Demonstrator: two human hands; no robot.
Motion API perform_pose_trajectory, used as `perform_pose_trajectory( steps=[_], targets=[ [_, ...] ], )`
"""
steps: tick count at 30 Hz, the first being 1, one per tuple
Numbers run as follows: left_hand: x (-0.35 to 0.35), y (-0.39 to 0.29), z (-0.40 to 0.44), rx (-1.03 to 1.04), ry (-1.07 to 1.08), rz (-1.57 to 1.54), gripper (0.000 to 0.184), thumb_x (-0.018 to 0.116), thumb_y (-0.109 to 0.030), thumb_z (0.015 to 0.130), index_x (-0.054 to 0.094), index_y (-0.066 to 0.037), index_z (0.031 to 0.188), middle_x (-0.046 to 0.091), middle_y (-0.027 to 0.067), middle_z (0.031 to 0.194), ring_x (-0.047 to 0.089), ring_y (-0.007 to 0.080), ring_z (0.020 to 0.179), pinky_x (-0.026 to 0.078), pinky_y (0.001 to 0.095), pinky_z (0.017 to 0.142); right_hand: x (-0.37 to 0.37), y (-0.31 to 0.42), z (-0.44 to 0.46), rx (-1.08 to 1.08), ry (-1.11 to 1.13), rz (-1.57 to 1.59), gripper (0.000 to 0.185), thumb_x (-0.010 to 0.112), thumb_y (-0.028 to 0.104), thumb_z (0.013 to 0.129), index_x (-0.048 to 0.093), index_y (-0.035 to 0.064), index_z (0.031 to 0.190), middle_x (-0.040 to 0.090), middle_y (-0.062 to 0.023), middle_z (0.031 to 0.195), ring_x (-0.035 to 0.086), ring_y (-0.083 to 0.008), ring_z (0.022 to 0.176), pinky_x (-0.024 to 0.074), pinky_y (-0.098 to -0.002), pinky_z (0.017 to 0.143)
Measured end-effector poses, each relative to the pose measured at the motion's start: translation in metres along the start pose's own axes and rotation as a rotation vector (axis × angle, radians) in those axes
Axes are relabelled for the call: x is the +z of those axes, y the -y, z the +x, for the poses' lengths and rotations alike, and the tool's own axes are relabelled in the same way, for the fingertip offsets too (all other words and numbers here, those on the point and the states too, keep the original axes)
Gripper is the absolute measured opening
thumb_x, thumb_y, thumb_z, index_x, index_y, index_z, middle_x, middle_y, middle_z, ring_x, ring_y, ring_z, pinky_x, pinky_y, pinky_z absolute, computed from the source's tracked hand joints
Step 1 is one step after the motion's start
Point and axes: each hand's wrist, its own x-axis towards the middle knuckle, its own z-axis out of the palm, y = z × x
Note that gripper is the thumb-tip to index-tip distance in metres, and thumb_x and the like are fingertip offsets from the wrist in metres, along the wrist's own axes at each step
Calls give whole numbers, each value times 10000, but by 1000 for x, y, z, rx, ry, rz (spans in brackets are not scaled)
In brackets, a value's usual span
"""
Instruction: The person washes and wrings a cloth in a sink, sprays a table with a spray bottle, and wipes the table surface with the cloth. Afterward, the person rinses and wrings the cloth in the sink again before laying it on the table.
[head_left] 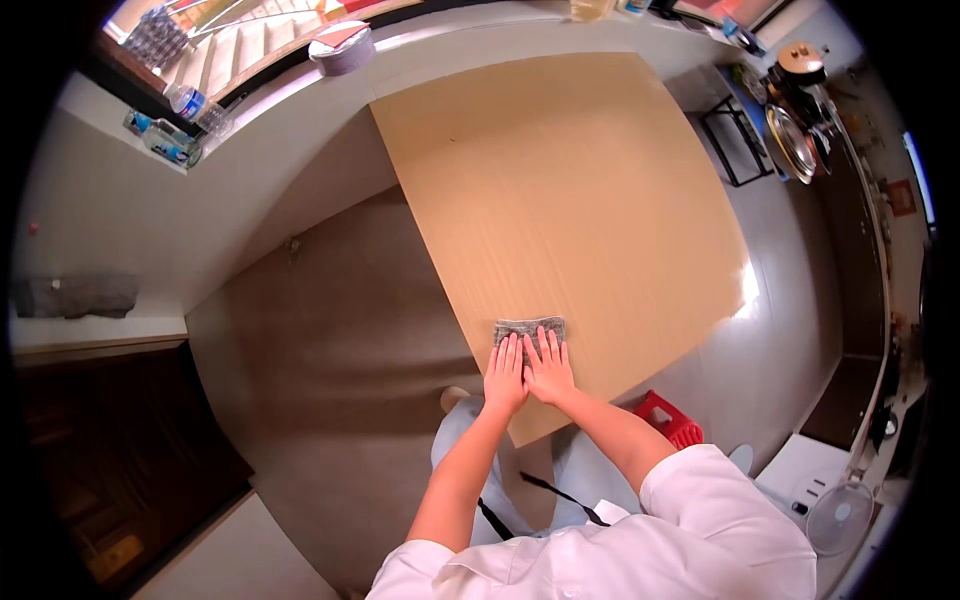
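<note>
A folded grey cloth (530, 326) lies flat on the light wooden table (560, 190), close to the edge on my side. My left hand (506, 375) presses down on the cloth's left half, fingers stretched out and lying flat. Beside it, my right hand (549, 368) rests on the right half, its fingers straight and slightly spread. The two hands almost touch at the thumbs. Both palms hide the near part of the cloth.
A red plastic stool (668, 420) stands by the table's near right side. Along the window ledge are plastic bottles (198, 108) and a round box (342, 48). Pots and pans (790, 140) sit at the far right. A fan (838, 517) is at lower right.
</note>
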Motion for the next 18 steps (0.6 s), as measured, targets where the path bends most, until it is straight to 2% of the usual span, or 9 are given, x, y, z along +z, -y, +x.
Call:
perform_pose_trajectory(
  steps=[1,3,4,5,7,8,10,13,18],
  targets=[
    [-5,-3,-6,14,12,-1,631,463,-284,796,283,13,1323,213,144,1418,192,270,1318,143,404,1075,-5,1,-7,17,2,7,675,432,366,820,137,171,1395,36,-122,1456,52,-325,1336,84,-527,1054],
    [-17,-10,-21,-61,221,110,676,495,-289,771,264,12,1331,180,136,1431,154,273,1328,125,403,1079,-20,-1,-13,7,161,85,724,497,348,796,132,168,1395,25,-123,1456,56,-331,1334,163,-530,1039],
    [-16,-11,-26,-70,232,182,714,517,-285,747,246,3,1341,150,127,1441,121,276,1336,105,406,1082,-23,-2,-11,24,195,96,745,539,317,774,154,155,1391,45,-132,1454,104,-342,1326,235,-500,1023],
    [-19,-11,-32,-60,233,193,714,517,-285,747,246,3,1341,150,127,1441,121,276,1336,105,406,1082,-27,-2,-7,29,186,106,745,539,317,774,154,155,1391,45,-132,1454,104,-342,1326,235,-500,1023],
    [-38,-18,-37,-137,432,140,657,446,-273,790,227,-33,1362,105,100,1456,85,247,1346,55,393,1090,-38,-4,-7,135,291,235,674,520,305,783,226,160,1371,140,-139,1439,220,-326,1297,263,-459,1019],
    [-45,-21,-41,-124,453,153,641,436,-259,790,239,-41,1360,114,103,1454,82,251,1346,51,398,1089,-43,-5,-15,140,284,243,674,520,305,783,226,160,1371,140,-139,1439,220,-326,1297,263,-459,1019],
    [-56,-26,-46,-120,466,162,637,446,-260,789,253,-41,1354,128,106,1451,88,256,1345,59,401,1088,-51,-13,-32,133,178,424,608,505,253,778,306,87,1329,297,-192,1365,371,-347,1204,318,-394,995],
    [-71,-25,-48,-62,425,188,626,487,-265,779,301,-37,1331,183,117,1434,117,271,1338,92,415,1083,-47,-27,-66,171,109,586,562,479,222,778,347,63,1301,390,-198,1301,423,-327,1160,350,-380,965],
    [-88,-27,-34,-21,380,145,586,494,-256,775,352,-27,1296,228,141,1411,159,297,1322,132,429,1074,-53,-36,-110,362,154,565,544,463,227,781,362,89,1298,455,-183,1244,460,-307,1121,386,-379,915]
  ],
)
